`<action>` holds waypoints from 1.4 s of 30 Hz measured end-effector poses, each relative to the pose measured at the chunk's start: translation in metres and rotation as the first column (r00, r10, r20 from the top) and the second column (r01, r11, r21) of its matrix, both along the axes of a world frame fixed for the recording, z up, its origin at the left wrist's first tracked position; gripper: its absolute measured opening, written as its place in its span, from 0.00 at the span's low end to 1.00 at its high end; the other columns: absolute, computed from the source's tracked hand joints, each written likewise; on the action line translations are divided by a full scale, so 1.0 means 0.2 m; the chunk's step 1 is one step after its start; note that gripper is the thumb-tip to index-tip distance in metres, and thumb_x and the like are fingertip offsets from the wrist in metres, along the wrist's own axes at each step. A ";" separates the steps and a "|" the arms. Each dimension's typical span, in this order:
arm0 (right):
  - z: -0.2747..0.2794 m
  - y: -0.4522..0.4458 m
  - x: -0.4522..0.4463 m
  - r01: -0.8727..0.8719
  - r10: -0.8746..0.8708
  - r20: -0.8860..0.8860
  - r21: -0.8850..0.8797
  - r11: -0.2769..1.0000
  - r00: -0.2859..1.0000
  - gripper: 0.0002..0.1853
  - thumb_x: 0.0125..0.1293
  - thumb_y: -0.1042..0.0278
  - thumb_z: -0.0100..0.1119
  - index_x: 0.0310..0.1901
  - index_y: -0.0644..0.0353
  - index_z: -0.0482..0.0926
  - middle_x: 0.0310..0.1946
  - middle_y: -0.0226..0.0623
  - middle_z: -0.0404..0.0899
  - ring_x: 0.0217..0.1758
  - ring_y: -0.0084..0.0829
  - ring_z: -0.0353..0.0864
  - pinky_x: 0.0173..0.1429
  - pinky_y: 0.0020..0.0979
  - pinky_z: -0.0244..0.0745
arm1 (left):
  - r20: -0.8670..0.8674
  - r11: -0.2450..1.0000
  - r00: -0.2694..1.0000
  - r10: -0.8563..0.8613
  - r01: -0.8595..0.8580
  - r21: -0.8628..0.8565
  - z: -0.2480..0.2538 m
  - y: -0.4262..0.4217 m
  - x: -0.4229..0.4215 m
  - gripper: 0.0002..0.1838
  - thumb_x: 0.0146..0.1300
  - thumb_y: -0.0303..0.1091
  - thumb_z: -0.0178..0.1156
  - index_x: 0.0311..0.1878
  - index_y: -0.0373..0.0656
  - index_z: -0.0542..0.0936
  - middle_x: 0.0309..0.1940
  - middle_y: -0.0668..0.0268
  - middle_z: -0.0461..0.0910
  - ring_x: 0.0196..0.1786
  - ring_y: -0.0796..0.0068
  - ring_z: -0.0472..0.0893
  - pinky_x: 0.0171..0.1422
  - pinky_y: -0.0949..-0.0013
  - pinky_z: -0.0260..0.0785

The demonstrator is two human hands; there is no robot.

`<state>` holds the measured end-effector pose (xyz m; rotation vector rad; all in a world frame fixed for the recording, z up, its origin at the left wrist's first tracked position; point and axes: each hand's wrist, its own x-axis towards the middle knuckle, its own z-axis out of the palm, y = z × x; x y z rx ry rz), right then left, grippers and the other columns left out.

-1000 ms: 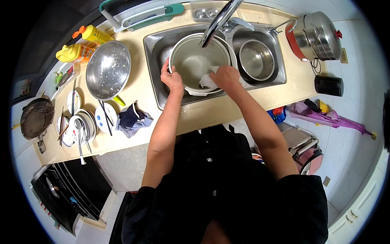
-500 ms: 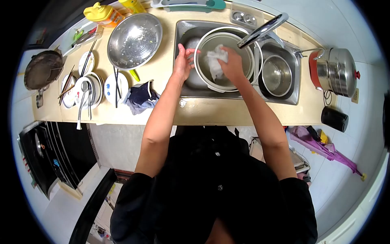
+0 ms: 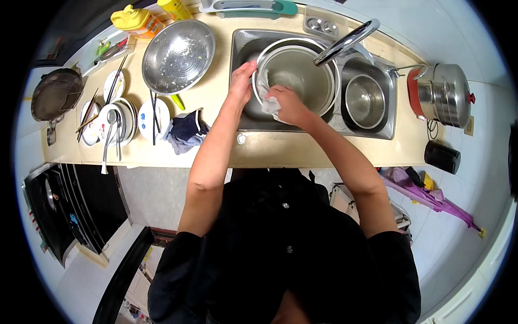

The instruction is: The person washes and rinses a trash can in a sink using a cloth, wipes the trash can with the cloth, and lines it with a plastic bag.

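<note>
A large round pot (image 3: 310, 81) with a pale rim sits in the left basin of the steel sink (image 3: 245, 46). My left hand (image 3: 243, 82) is closed on the pot's left rim. In my right hand (image 3: 287, 104) is a white cloth (image 3: 269, 102), pressed over the rim at the pot's lower left, partly inside it. The chrome faucet (image 3: 348, 41) reaches over the pot's upper right. A smaller steel pot (image 3: 365, 101) stands in the right basin.
On the counter (image 3: 324, 154) to the left are a steel wok (image 3: 179, 56), stacked bowls and plates (image 3: 127, 121) with spoons and chopsticks, and dark cloths (image 3: 186, 129). Yellow bottles (image 3: 137, 21) stand behind. A steel steamer (image 3: 447, 96) is at the right.
Since half a second ago, my right hand has brought the cloth from inside the pot to its lower-left rim. My left hand has closed on the rim. Earlier, the whole view shifted.
</note>
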<state>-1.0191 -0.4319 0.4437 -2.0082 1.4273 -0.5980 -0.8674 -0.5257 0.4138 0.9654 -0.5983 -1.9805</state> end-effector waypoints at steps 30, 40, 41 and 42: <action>-0.79 -0.39 -0.22 0.300 0.004 -0.448 0.607 0.736 0.894 0.38 0.46 0.58 0.66 0.62 0.52 0.64 0.55 0.47 0.71 0.57 0.44 0.72 0.61 0.39 0.66 | 0.995 -0.151 0.007 0.100 0.988 0.009 -0.01 0.46 -0.28 0.11 0.45 0.23 0.55 0.36 0.38 0.76 0.28 0.56 0.80 0.33 0.57 0.81 0.35 0.60 0.73; -1.18 -0.22 -0.15 0.007 -0.229 0.184 0.765 0.644 0.956 0.28 0.43 0.66 0.61 0.52 0.54 0.75 0.43 0.43 0.79 0.47 0.38 0.78 0.49 0.36 0.71 | 0.985 -0.126 0.096 0.147 0.989 -0.077 -0.01 0.48 -0.27 0.13 0.48 0.25 0.54 0.39 0.37 0.74 0.26 0.60 0.80 0.29 0.63 0.81 0.29 0.64 0.73; -1.15 -0.23 -0.15 0.051 -0.223 0.126 0.760 0.648 0.967 0.29 0.41 0.67 0.62 0.51 0.56 0.76 0.38 0.43 0.80 0.42 0.36 0.79 0.45 0.34 0.72 | 0.977 -0.115 0.129 0.171 0.987 -0.110 -0.03 0.48 -0.26 0.12 0.47 0.25 0.54 0.38 0.38 0.73 0.26 0.60 0.79 0.29 0.62 0.81 0.29 0.64 0.72; -1.01 -0.26 -0.16 0.053 -0.220 0.120 0.758 0.650 0.968 0.29 0.41 0.67 0.62 0.51 0.56 0.76 0.38 0.43 0.80 0.42 0.36 0.79 0.45 0.34 0.72 | 0.967 -0.102 0.162 0.196 0.984 -0.144 -0.03 0.48 -0.27 0.12 0.46 0.25 0.55 0.37 0.38 0.73 0.26 0.60 0.79 0.28 0.62 0.81 0.29 0.63 0.72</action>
